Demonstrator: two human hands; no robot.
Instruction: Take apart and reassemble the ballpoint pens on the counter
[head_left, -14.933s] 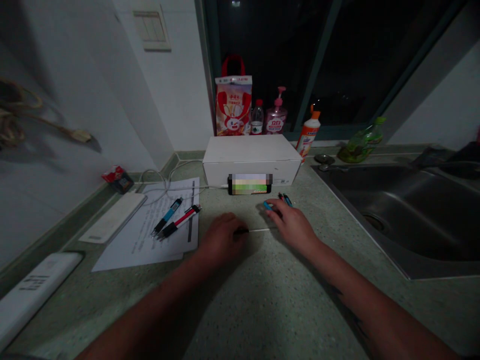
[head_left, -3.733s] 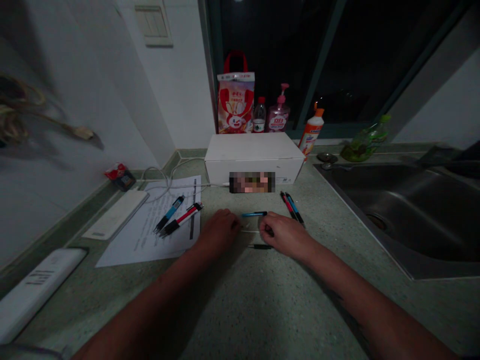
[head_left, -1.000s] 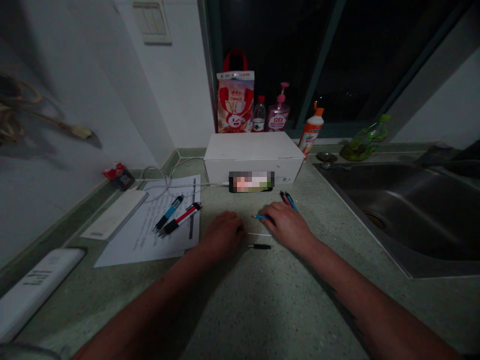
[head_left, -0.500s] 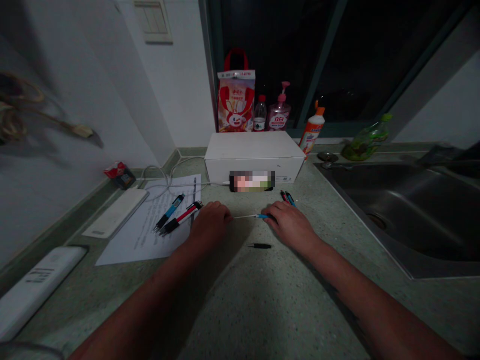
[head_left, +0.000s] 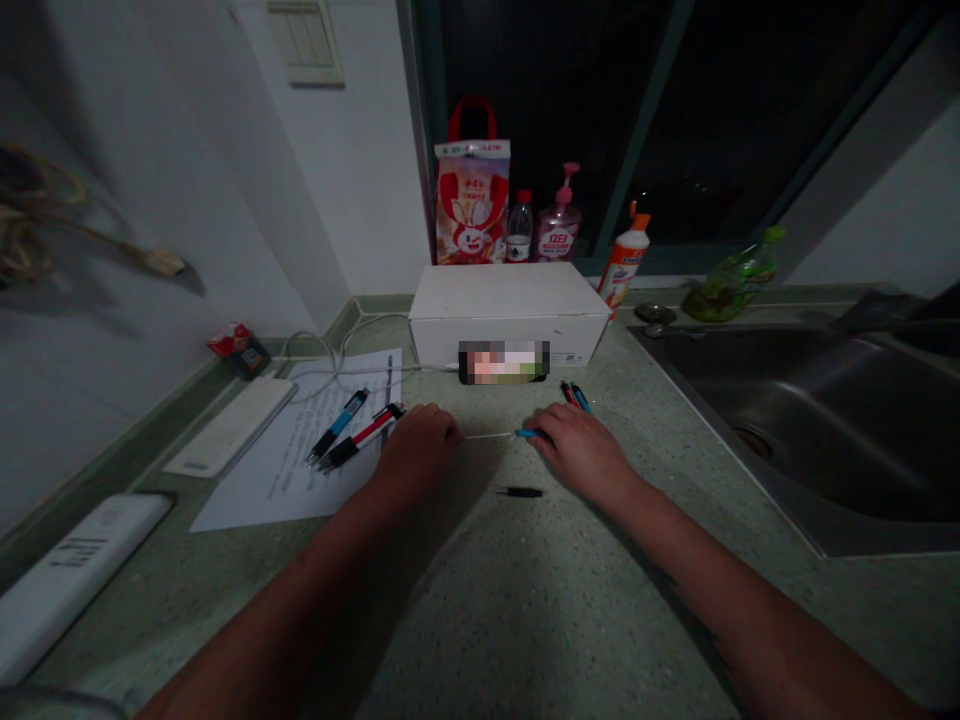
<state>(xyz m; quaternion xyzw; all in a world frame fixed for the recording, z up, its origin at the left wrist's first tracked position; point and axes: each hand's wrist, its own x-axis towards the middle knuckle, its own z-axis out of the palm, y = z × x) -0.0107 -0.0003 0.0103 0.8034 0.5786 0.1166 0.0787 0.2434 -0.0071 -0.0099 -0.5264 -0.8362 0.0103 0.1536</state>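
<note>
My left hand is closed on one end of a thin white pen refill above the counter. Across from it, my right hand pinches a blue pen barrel, whose open end faces the refill's other tip. A black pen grip piece lies on the counter just below them. Left of my left hand, a blue pen and a red pen rest on a printed sheet. Pen parts in red and blue lie behind my right hand.
A white box stands at the back with a phone against it. Bottles and a bag are behind. The sink is at right; a power strip and white power bank are at left.
The refill and the blue barrel now show a small gap or thinner joint between them, the refill's tip standing at the barrel's end. Both hands have barely moved.
</note>
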